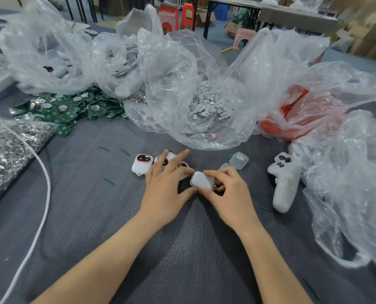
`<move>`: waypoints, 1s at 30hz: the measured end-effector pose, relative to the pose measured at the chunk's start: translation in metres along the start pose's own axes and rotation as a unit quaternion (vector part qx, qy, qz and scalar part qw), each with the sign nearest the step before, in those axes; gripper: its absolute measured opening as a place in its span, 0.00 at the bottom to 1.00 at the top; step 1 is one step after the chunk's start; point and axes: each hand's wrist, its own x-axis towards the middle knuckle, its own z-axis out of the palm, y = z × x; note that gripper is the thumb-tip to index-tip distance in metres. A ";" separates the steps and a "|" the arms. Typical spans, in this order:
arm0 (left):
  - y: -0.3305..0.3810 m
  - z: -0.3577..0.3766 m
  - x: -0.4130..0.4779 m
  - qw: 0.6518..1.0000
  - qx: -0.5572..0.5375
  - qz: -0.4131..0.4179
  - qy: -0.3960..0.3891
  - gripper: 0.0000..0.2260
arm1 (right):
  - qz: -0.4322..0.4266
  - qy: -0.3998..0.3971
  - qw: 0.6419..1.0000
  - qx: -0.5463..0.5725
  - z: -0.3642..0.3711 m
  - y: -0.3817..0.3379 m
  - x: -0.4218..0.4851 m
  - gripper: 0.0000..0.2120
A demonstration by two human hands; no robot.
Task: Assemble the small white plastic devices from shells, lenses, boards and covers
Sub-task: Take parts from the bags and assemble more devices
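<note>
Head view: left hand [165,189] and right hand [228,194] pinch one white shell [201,179], finished devices [142,163] at ten o'clock, many boards [68,108] unused.

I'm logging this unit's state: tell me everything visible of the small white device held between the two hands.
The white device is a small shell with rounded corners, smooth glossy white plastic, plain side up and tilted toward the camera; a thin darker line edges its left side. Its other face is hidden. Held mid-scene over the grey cloth. The left hand pinches its left edge between thumb and a finger; the right hand curls round its right side.
</note>
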 end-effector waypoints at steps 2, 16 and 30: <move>0.000 0.000 0.000 1.000 -0.001 -0.002 0.000 0.13 | 0.006 -0.004 1.000 0.004 0.000 0.000 0.000 0.19; 0.007 0.000 0.002 0.996 0.065 -0.017 -0.055 0.13 | 0.036 -0.034 0.999 0.020 -0.006 -0.003 0.004 0.17; 0.005 -0.003 -0.002 0.996 -0.055 0.067 0.027 0.14 | 0.027 -0.016 0.994 0.106 -0.004 -0.011 -0.006 0.09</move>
